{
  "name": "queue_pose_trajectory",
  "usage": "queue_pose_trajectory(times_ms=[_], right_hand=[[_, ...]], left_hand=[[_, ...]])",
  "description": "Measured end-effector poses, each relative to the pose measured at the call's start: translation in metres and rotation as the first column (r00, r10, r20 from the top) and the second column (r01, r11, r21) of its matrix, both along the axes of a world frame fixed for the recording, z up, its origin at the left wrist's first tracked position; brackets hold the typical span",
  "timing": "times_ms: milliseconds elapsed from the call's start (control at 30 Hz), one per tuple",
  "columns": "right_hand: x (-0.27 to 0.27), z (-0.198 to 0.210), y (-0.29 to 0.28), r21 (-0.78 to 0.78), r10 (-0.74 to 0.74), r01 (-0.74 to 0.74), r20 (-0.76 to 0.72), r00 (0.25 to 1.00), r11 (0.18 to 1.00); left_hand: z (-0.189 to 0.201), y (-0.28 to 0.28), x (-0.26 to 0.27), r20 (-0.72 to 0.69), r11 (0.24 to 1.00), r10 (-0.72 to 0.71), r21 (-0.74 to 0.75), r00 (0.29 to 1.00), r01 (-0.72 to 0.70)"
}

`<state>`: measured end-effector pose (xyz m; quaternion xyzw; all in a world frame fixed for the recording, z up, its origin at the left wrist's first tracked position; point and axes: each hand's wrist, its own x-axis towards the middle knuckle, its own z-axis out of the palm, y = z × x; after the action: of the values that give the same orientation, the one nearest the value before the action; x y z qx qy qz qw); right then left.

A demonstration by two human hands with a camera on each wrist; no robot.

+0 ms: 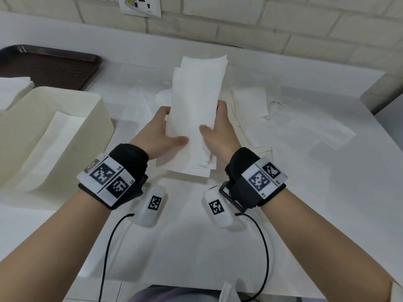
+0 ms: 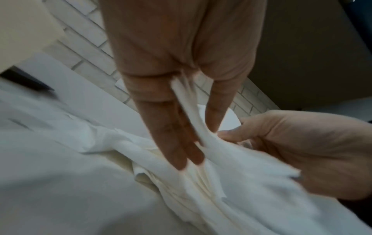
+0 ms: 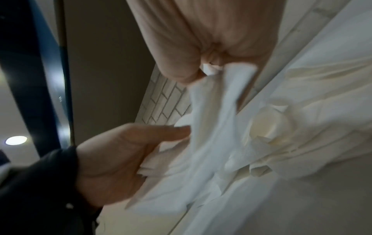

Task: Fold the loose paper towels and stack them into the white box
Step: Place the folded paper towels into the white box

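A stack of folded white paper towels is lifted above the table, held lengthwise between both hands. My left hand grips its left edge, thumb on top and fingers underneath. My right hand grips the right edge the same way, thumb on top. In the right wrist view the towels hang from that hand's pinch. The white box stands at the left with folded towels lying inside it. Loose unfolded towels lie spread on the table to the right.
A dark brown tray sits at the back left. More folded towels rest behind the box. A white sheet covers the table in front of me. A brick wall runs along the back edge.
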<state>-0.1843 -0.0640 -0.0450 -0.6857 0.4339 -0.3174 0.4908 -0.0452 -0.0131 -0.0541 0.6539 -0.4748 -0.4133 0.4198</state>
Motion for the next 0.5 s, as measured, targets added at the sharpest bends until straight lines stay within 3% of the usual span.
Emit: queue_pose_trajectory(times_ms=[133, 267, 367, 500], right_hand=[[0.007, 0.001, 0.004, -0.136, 0.048, -0.049, -0.008, 0.999, 0.99], [0.016, 0.004, 0.006, -0.268, 0.011, 0.033, 0.16, 0.987, 0.963], [0.021, 0.002, 0.006, -0.222, 0.01, 0.051, 0.264, 0.965, 0.974], [0.021, -0.013, 0.001, -0.07, -0.051, 0.065, 0.196, 0.979, 0.995]], left_hand=[[0.005, -0.009, -0.007, -0.067, 0.968, 0.143, -0.2, 0.987, -0.154], [0.012, -0.012, -0.021, -0.062, 0.894, 0.16, -0.414, 0.985, -0.171], [0.011, -0.012, -0.027, -0.135, 0.877, 0.14, -0.443, 0.981, -0.187], [0.0, -0.011, -0.028, -0.137, 0.913, 0.157, -0.357, 0.978, -0.197]])
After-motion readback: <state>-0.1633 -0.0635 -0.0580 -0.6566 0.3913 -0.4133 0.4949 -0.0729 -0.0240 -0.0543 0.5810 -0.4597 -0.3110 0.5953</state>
